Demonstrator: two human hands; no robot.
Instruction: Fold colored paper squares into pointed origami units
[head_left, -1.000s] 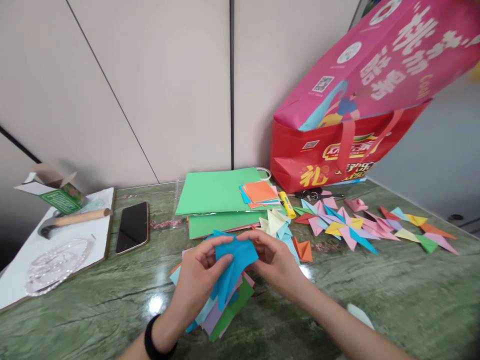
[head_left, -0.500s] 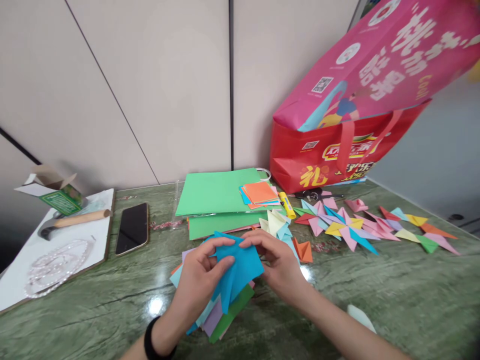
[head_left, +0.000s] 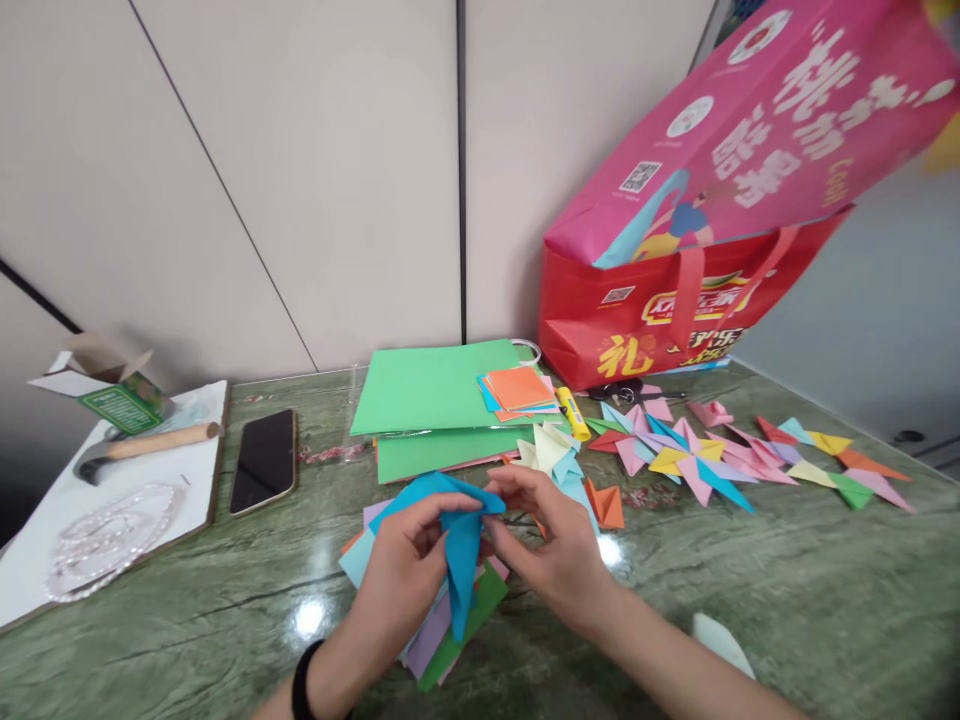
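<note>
Between my two hands is a blue sheet of origami paper (head_left: 463, 560), partly folded, with a long pointed flap hanging down. My left hand (head_left: 409, 555) grips its left part between thumb and fingers. At the upper right corner, the thumb and fingertips of my right hand (head_left: 551, 540) pinch the paper. Under the hands lies a fanned pile of coloured paper squares (head_left: 480, 615), in green, purple and light blue; my hands hide part of it. Just beyond the right hand sit folded pale yellow and light blue paper pieces (head_left: 551, 455) and an orange folded piece (head_left: 605, 503).
Green paper sheets (head_left: 442, 385) lie at the back, small orange squares (head_left: 517, 388) on top, beside a yellow glue stick (head_left: 573, 413). Folded paper stars (head_left: 686, 455) spread right, before a red bag (head_left: 600, 320). Left are a phone (head_left: 264, 462), a hammer (head_left: 157, 445) and beads (head_left: 112, 535).
The blue paper was spread flatter half a second ago; its right part is now folded over toward the left. My right fingers have shifted to pinch the corner.
</note>
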